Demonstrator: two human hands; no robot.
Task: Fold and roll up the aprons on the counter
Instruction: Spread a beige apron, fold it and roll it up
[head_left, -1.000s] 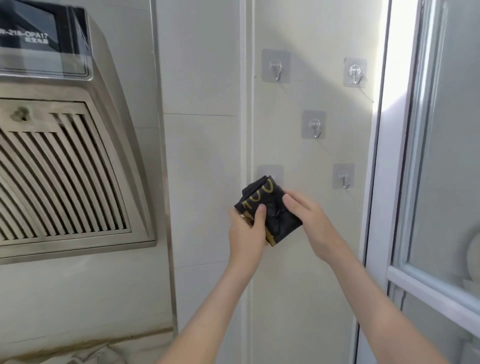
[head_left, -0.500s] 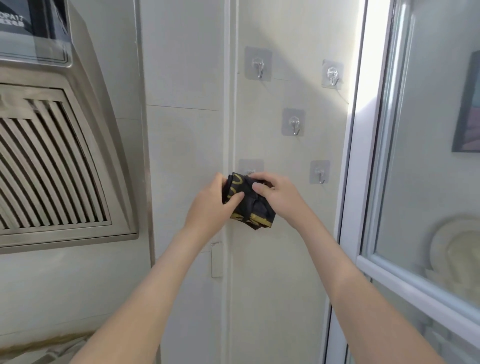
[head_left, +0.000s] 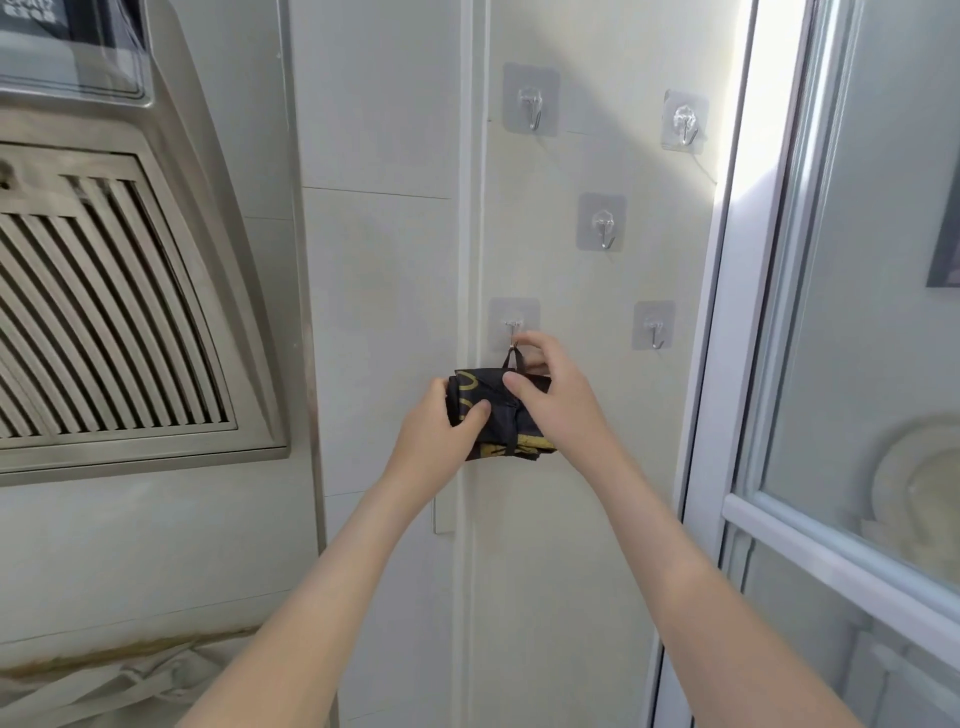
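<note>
While at hook (head_left: 512, 332), apron (head_left: 494, 430) half behind right hand (head_left: 557, 410).

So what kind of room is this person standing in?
Most likely a home kitchen: a steel range hood, stick-on hooks on the tiled wall, and what look like plates behind the glass.

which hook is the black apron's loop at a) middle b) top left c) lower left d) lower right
c: the loop rising from the rolled black apron sits at the lower left hook, the right hand holding it there and the left hand gripping the roll.
</note>
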